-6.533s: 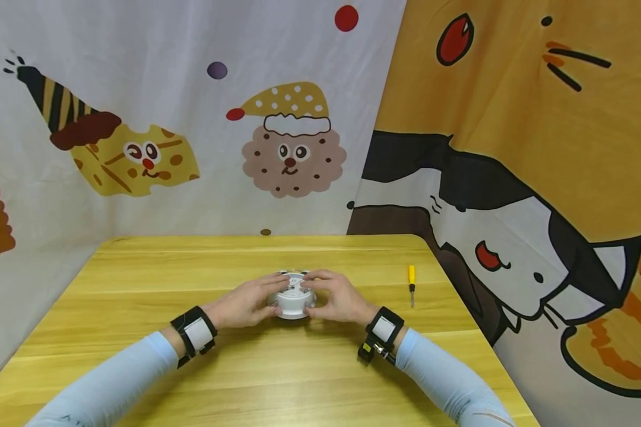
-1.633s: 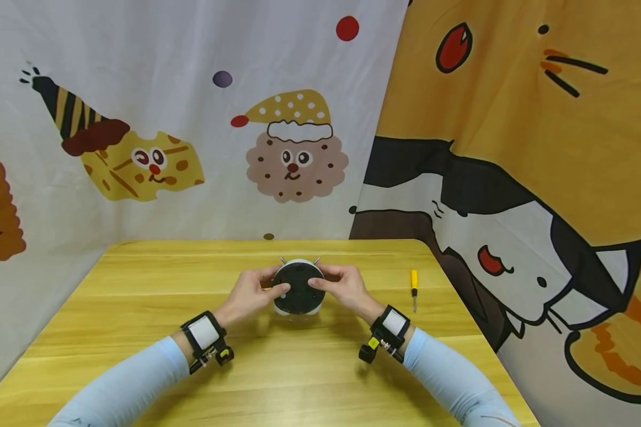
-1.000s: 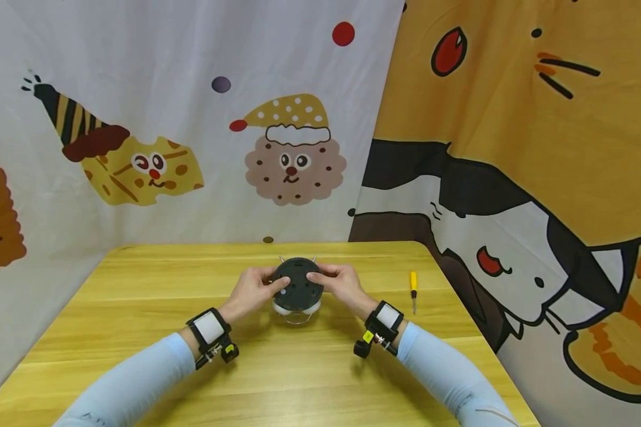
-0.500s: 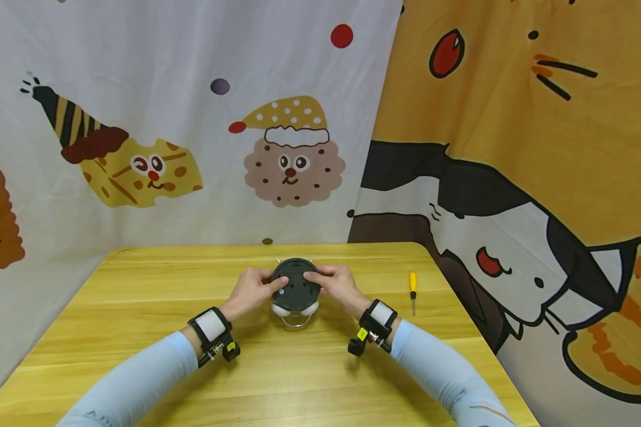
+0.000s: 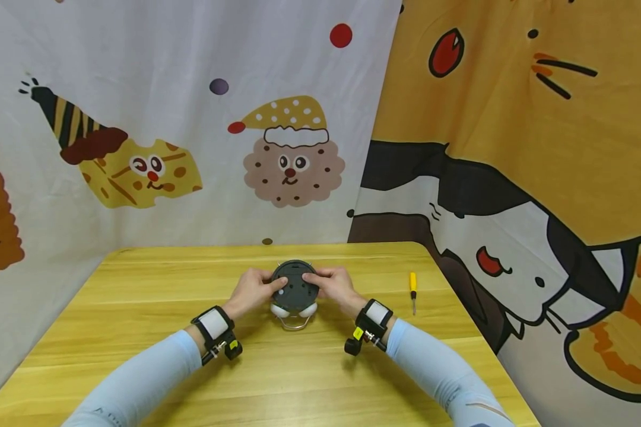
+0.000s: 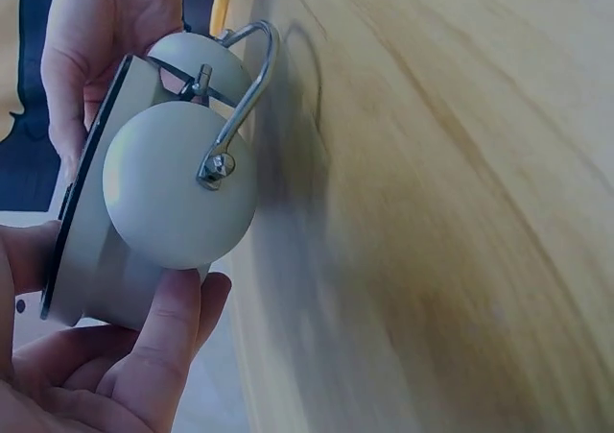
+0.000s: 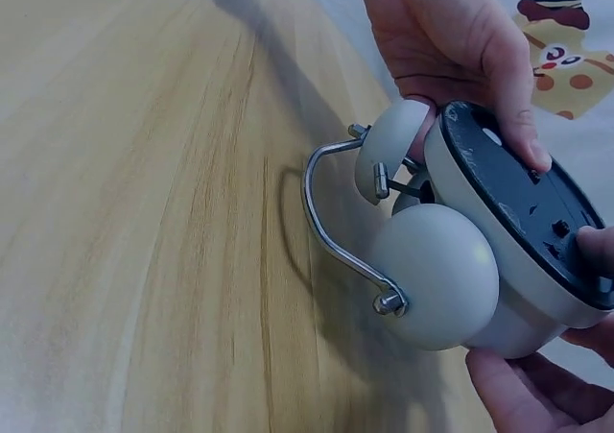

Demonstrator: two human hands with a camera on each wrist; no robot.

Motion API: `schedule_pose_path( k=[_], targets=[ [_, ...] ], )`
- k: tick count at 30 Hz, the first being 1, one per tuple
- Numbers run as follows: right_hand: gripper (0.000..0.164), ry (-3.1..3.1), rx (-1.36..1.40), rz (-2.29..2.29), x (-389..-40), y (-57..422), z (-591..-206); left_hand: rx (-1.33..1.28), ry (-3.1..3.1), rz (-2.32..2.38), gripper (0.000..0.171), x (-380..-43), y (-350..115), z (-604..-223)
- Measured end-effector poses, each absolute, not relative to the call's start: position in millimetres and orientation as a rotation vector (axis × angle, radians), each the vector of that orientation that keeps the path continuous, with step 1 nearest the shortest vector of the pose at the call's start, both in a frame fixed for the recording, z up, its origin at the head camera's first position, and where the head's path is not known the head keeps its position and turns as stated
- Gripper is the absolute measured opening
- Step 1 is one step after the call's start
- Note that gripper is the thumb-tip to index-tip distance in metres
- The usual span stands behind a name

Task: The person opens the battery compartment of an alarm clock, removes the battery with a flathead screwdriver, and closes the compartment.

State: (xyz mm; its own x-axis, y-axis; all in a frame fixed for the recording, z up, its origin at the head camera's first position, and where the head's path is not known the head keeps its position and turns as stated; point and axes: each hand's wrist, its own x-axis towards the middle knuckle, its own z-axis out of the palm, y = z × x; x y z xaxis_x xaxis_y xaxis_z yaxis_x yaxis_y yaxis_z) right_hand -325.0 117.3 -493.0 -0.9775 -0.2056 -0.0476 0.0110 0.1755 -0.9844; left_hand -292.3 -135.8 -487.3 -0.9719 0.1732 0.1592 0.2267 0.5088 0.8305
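A white twin-bell alarm clock [image 5: 295, 290] is held between both hands near the table's middle, its black back turned up. Its two white bells [image 6: 177, 185] and wire handle [image 7: 321, 198] point toward the person. The left hand [image 5: 251, 290] grips the clock's left side, thumb on the back cover, fingers beneath. On the opposite side the right hand [image 5: 338, 287] grips it the same way, its thumb close to the small knobs on the back cover [image 7: 523, 203]. A small metal hammer [image 7: 382, 181] stands between the bells. The clock's face is hidden underneath.
A yellow-handled screwdriver [image 5: 413, 290] lies on the wooden table [image 5: 294, 379] to the right of the hands. Behind the table hangs a printed curtain [image 5: 165, 59]. Both wrists wear strapped cameras [image 5: 233, 349].
Earlier the clock lay lower with a pale side up and hands around it; since then it shows its black back. Lately it has tilted, bringing bells and handle into view, and shifted slightly left.
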Motion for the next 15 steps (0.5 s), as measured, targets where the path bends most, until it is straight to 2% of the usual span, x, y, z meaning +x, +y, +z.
schedule_pose_path(
  k=[15],
  targets=[
    [0.048,2.297,-0.082,-1.733,-328.9,113.2,-490.6,-0.277,-2.736,-1.434,0.034,-291.7,-134.2,-491.5]
  ],
)
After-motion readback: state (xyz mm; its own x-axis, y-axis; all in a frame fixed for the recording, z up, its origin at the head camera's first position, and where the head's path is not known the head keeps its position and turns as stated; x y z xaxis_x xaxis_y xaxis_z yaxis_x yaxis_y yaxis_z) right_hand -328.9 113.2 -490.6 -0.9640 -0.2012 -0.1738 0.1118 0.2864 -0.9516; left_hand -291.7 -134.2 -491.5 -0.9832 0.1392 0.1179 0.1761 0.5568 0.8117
